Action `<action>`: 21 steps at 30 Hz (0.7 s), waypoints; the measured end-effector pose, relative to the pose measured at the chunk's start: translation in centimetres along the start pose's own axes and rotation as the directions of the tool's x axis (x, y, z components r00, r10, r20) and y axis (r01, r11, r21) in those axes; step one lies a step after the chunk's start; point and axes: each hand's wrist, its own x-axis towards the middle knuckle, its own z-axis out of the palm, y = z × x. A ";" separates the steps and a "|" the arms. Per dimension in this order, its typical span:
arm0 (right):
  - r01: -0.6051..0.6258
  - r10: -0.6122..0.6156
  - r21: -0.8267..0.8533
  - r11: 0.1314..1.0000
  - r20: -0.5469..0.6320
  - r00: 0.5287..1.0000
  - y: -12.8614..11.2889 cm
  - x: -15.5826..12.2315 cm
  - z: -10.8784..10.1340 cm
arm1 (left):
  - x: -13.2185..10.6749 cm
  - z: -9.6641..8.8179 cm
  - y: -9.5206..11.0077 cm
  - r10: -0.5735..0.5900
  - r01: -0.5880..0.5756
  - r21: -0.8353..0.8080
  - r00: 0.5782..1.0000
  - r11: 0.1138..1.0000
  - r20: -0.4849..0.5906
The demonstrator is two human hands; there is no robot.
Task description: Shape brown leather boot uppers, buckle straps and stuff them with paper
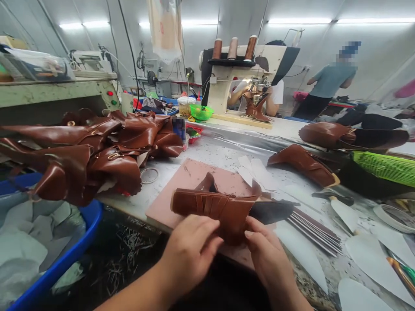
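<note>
A brown leather boot upper (210,205) with straps and a zip lies on its side on a pink board (173,181) in front of me. My right hand (267,248) grips the upper's edge near its wide opening, thumb and fingers closed at the leather. At the lower side of the upper, my left hand (194,242) has bent fingers, with a gap between thumb and forefinger; the fingertips are at the leather. Dark lining (272,211) shows at the opening. Just right of it, narrow dark strips (314,231) with pale edges lie in a row.
Brown leather uppers (97,151) are piled at left above a blue bin (94,220) of scraps. Another brown boot upper (301,162) lies at right, near a green basket (385,166) and white pattern pieces (369,255). A person works behind a sewing machine (220,90); another person (333,80) stands farther back.
</note>
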 end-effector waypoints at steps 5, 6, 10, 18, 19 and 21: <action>-0.142 0.134 0.193 0.971 0.053 0.990 0.1 -1.2 1.3 | -1.3 1.6 1.5 -0.108 0.107 0.015 0.994 0.994 0.025; -0.145 0.132 0.187 0.972 0.081 0.988 0.3 -1.4 1.4 | -1.4 1.6 1.4 -0.125 0.125 0.028 0.992 0.992 0.004; -0.115 0.092 0.141 0.983 0.157 0.983 1.7 -1.8 1.4 | -1.7 1.4 1.3 -0.146 0.146 0.077 0.989 0.986 -0.001; 0.007 -0.005 -0.016 1.000 0.084 0.996 2.0 -1.5 1.8 | -2.0 1.1 2.2 -0.141 0.131 0.141 0.988 0.981 0.065; 0.007 -0.005 -0.022 1.000 0.090 0.996 2.0 -1.5 2.0 | -2.1 1.2 2.2 -0.139 0.127 0.151 0.988 0.980 0.073; 0.021 -0.018 -0.024 0.999 0.097 0.995 1.9 -1.8 2.2 | -2.4 1.2 2.3 -0.144 0.127 0.154 0.984 0.980 0.102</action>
